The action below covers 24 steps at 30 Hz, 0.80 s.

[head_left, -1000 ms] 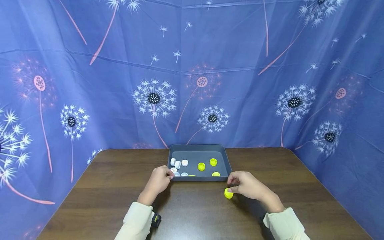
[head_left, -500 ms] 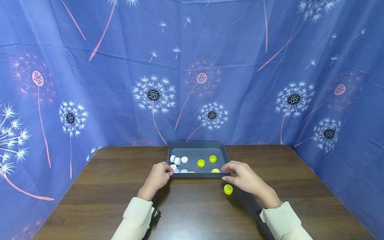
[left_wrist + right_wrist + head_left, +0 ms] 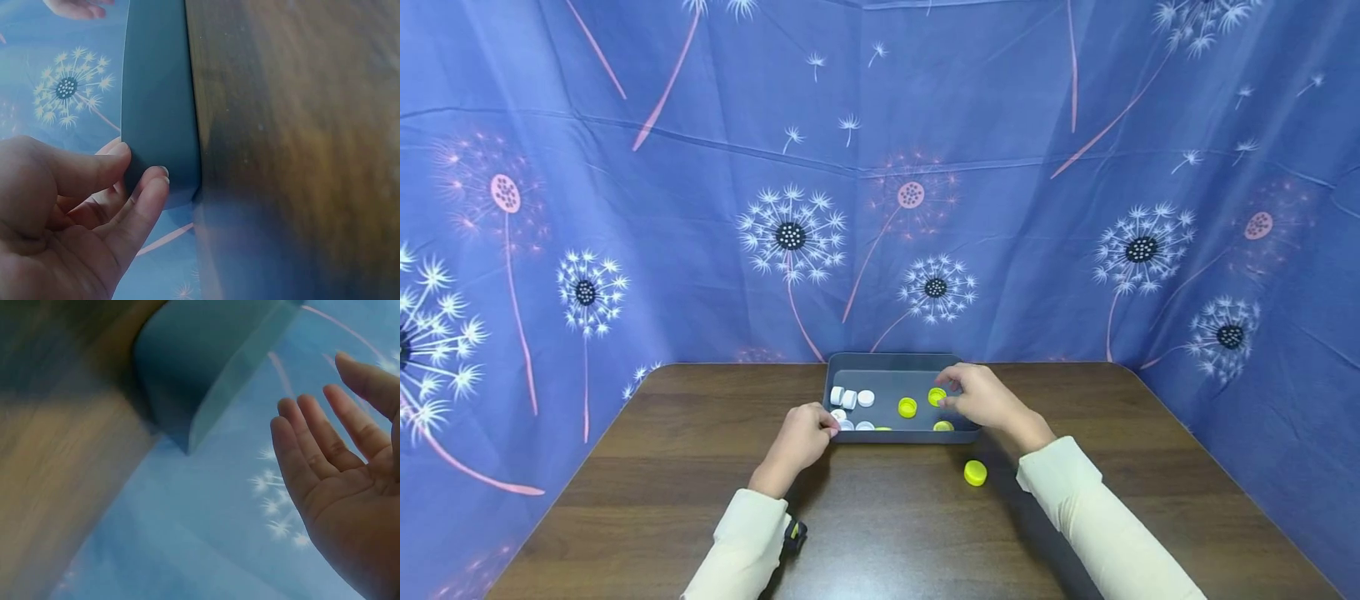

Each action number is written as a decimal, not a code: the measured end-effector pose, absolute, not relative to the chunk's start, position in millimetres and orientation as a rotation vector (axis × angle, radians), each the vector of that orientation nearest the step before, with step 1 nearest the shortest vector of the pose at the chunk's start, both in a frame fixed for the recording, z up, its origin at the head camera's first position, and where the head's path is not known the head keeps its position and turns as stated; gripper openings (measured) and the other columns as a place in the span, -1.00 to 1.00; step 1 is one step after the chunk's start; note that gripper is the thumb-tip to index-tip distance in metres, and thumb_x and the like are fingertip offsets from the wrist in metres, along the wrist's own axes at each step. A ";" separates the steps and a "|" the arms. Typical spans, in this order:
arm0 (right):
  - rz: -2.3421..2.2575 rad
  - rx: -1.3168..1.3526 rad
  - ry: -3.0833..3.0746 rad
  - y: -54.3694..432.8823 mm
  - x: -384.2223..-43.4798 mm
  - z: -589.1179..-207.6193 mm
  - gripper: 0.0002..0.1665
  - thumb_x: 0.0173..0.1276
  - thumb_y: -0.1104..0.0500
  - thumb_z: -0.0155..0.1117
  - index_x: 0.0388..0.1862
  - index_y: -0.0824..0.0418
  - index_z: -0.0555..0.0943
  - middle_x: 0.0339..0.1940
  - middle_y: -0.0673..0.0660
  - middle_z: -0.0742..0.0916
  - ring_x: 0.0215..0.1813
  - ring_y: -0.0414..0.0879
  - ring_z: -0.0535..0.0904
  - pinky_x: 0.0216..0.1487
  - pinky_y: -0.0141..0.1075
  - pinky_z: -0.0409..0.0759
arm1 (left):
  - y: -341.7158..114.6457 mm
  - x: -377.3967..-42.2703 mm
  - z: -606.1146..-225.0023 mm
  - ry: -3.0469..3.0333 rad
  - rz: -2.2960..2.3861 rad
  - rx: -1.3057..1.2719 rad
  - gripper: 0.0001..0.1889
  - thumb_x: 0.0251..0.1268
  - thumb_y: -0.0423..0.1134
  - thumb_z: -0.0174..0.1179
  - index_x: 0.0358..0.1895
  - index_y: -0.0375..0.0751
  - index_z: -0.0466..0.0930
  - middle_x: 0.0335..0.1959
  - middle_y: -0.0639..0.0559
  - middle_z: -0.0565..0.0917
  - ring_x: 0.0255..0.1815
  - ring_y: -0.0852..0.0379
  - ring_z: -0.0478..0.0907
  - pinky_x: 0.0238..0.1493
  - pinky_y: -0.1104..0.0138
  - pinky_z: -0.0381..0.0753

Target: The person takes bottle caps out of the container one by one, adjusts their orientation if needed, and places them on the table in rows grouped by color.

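A dark grey tray (image 3: 902, 437) stands at the far edge of the table. My left hand (image 3: 800, 433) grips its near left corner, with the thumb on the rim and fingers against the wall in the left wrist view. White bottle caps (image 3: 866, 398) lie in the tray's left part. Yellow bottle caps, such as this yellow cap (image 3: 907, 407), lie in the middle and right. Above the tray's right side, my right hand (image 3: 988, 398) reaches in beside another yellow cap (image 3: 936, 397); in the right wrist view its fingers are loosely spread around nothing.
One yellow cap (image 3: 975, 472) lies on the wooden table (image 3: 880, 517), in front of the tray's near right corner. A blue dandelion-print cloth (image 3: 880, 250) hangs directly behind the table and along its sides.
My right hand has let go of the yellow cap on the table and moved forward over the tray. My left hand has stayed at the tray's corner.
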State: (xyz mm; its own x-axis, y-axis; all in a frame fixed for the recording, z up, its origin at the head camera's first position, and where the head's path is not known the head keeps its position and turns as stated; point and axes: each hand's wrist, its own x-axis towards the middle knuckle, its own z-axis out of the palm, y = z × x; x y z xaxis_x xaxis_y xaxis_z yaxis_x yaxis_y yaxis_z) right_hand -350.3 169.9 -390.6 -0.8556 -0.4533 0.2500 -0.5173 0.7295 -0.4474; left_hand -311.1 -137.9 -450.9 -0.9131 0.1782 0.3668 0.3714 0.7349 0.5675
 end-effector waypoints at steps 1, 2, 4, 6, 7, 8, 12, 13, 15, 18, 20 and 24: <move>0.768 0.788 -2.827 169.4 -356.5 -391.8 -0.69 0.23 0.31 0.41 -0.02 0.26 0.69 -0.09 0.16 0.74 -0.07 0.09 0.65 -0.07 -0.08 0.61 | -137.9 -311.1 -451.1 -2.649 -0.955 -0.429 -0.90 0.09 -0.51 0.35 -0.50 -0.29 0.75 -0.48 0.08 0.63 -0.36 0.11 0.59 -0.24 0.22 0.59; 0.753 0.780 -2.853 169.1 -361.8 -393.2 -0.68 0.24 0.32 0.40 0.00 0.28 0.68 -0.05 0.20 0.74 -0.05 0.11 0.65 -0.07 -0.09 0.62 | -138.0 -311.1 -451.2 -2.647 -0.959 -0.425 -0.90 0.08 -0.51 0.35 -0.51 -0.29 0.75 -0.48 0.08 0.63 -0.36 0.10 0.60 -0.23 0.21 0.59; 0.739 0.764 -2.900 168.7 -371.2 -396.4 -0.65 0.26 0.34 0.38 0.04 0.32 0.67 0.01 0.25 0.72 -0.01 0.16 0.66 -0.06 -0.07 0.63 | -138.1 -311.1 -451.6 -2.638 -0.951 -0.436 -0.90 0.07 -0.52 0.35 -0.51 -0.30 0.75 -0.49 0.07 0.63 -0.37 0.10 0.60 -0.24 0.21 0.60; 0.715 0.748 -2.939 168.1 -379.3 -400.1 -0.61 0.25 0.34 0.38 0.08 0.36 0.65 0.04 0.27 0.72 -0.03 0.15 0.66 -0.07 -0.06 0.63 | -138.0 -311.3 -452.0 -2.638 -0.950 -0.435 -0.89 0.06 -0.53 0.34 -0.51 -0.29 0.75 -0.49 0.06 0.63 -0.37 0.10 0.60 -0.23 0.21 0.60; 0.691 0.742 -2.952 167.8 -382.6 -402.1 -0.60 0.24 0.34 0.39 0.08 0.36 0.65 0.04 0.28 0.72 -0.01 0.15 0.66 -0.05 -0.05 0.62 | -137.9 -311.6 -452.1 -2.638 -0.948 -0.439 -0.89 0.06 -0.54 0.33 -0.52 -0.29 0.74 -0.49 0.05 0.63 -0.37 0.10 0.60 -0.23 0.21 0.60; 0.672 0.735 -2.965 167.5 -385.7 -404.6 -0.58 0.23 0.33 0.39 0.09 0.37 0.65 0.04 0.28 0.72 0.01 0.15 0.65 -0.02 -0.03 0.62 | -137.9 -311.9 -452.3 -2.636 -0.943 -0.442 -0.89 0.06 -0.54 0.33 -0.52 -0.29 0.74 -0.49 0.05 0.64 -0.37 0.10 0.59 -0.23 0.21 0.60; 0.624 0.687 -3.023 167.4 -394.2 -414.4 -0.51 0.23 0.28 0.41 0.16 0.35 0.62 0.11 0.26 0.70 0.16 0.17 0.60 0.13 0.03 0.56 | -137.2 -313.0 -451.3 -2.653 -0.954 -0.430 -0.86 0.07 -0.55 0.31 -0.52 -0.27 0.74 -0.48 0.03 0.64 -0.35 0.10 0.59 -0.21 0.21 0.59; 0.616 0.676 -3.039 167.4 -395.2 -416.7 -0.50 0.24 0.27 0.41 0.18 0.33 0.62 0.13 0.25 0.70 0.20 0.17 0.58 0.16 0.04 0.55 | -136.7 -312.7 -450.9 -2.655 -0.952 -0.434 -0.86 0.07 -0.55 0.31 -0.52 -0.27 0.74 -0.48 0.02 0.64 -0.35 0.10 0.59 -0.22 0.21 0.59; 0.607 0.659 -3.069 166.8 -396.7 -419.9 -0.48 0.25 0.25 0.41 0.21 0.31 0.61 0.16 0.23 0.69 0.24 0.16 0.57 0.18 0.04 0.53 | -136.0 -311.8 -449.7 -2.668 -0.961 -0.427 -0.85 0.09 -0.55 0.30 -0.52 -0.28 0.74 -0.47 0.02 0.65 -0.35 0.09 0.59 -0.22 0.21 0.59; 0.552 0.663 -3.088 163.5 -399.3 -422.7 -0.48 0.24 0.22 0.44 0.20 0.27 0.62 0.14 0.21 0.70 0.20 0.13 0.59 0.16 0.02 0.55 | -135.7 -310.1 -448.4 -2.667 -0.967 -0.427 -0.86 0.10 -0.55 0.30 -0.52 -0.29 0.74 -0.46 0.02 0.65 -0.34 0.08 0.59 -0.21 0.21 0.60; 0.498 0.674 -3.088 160.1 -401.0 -423.4 -0.48 0.23 0.18 0.46 0.18 0.26 0.64 0.08 0.19 0.72 0.13 0.11 0.62 0.10 0.01 0.58 | -136.6 -310.3 -449.1 -2.661 -0.962 -0.427 -0.87 0.10 -0.54 0.31 -0.52 -0.29 0.74 -0.47 0.04 0.64 -0.34 0.08 0.60 -0.21 0.20 0.60; 0.436 0.684 -3.100 154.7 -401.4 -426.4 -0.53 0.25 0.13 0.46 0.13 0.25 0.66 0.00 0.15 0.74 0.03 0.05 0.65 0.03 -0.02 0.60 | -138.0 -311.3 -451.4 -2.651 -0.954 -0.438 -0.86 0.08 -0.54 0.32 -0.53 -0.27 0.74 -0.48 0.05 0.64 -0.35 0.09 0.60 -0.21 0.21 0.60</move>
